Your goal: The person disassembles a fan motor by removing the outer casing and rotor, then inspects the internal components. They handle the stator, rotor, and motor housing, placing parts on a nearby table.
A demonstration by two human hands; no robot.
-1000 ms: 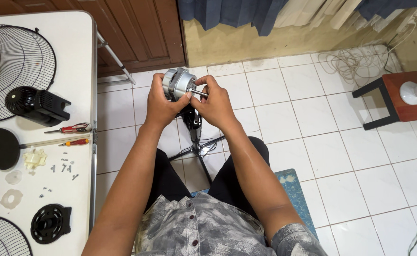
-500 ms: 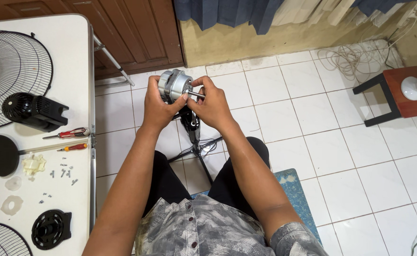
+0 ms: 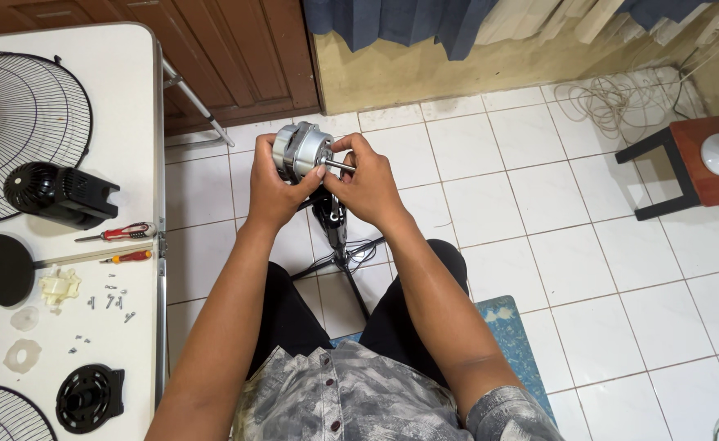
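I hold a silver fan motor (image 3: 299, 151) up in front of me over the tiled floor. My left hand (image 3: 274, 186) wraps around the motor's body from the left. My right hand (image 3: 366, 184) pinches the thin metal shaft (image 3: 339, 167) that sticks out of the motor to the right. Below my hands a black fan stand (image 3: 332, 220) with a cable rises between my knees. Part of the motor is hidden by my fingers.
A white table (image 3: 135, 98) at the left carries a fan grille (image 3: 16, 131), a black motor cover (image 3: 57, 194), two red screwdrivers (image 3: 122, 233), several screws (image 3: 108, 302) and a round black part (image 3: 90, 398). A red stool (image 3: 694, 167) and coiled cable (image 3: 613, 98) lie at the right.
The view has shifted slightly. My hands stay on the motor, with my right fingers still on the shaft.
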